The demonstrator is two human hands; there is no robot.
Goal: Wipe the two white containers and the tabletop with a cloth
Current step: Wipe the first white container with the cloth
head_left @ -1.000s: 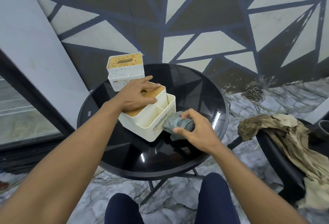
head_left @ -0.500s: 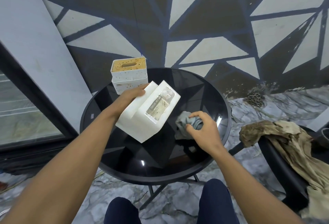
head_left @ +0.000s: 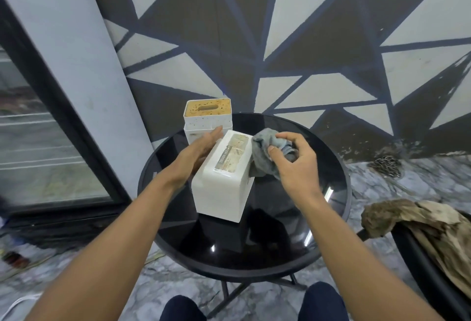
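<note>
Head view is showing two white boxes on a round black glass table point(head_left: 280, 244). The nearer box point(head_left: 219, 193) is sitting near the table's middle, turned so that a labelled face is pointing up. The print is reading "TISSUE HO" before blurring out, and its opening and any contents are facing away, out of sight. The farther box point(head_left: 207, 127) is standing upright at the table's far left rim, its brown speckled, slotted top hiding whatever is inside.

The left grip point(head_left: 198, 155) is lying released, fingers straight, flat against the nearer box's left side. The right grip point(head_left: 295, 167) is pinching a bunched grey cloth point(head_left: 262, 161), which is touching that box's upper right edge above the table.

Right of the table, a crumpled brown rag point(head_left: 420, 226) is draping over a dark round piece of furniture point(head_left: 423, 274) that the frame is cutting off. Two knees point(head_left: 183, 308) are poking in below the table's near rim, also cut off.
</note>
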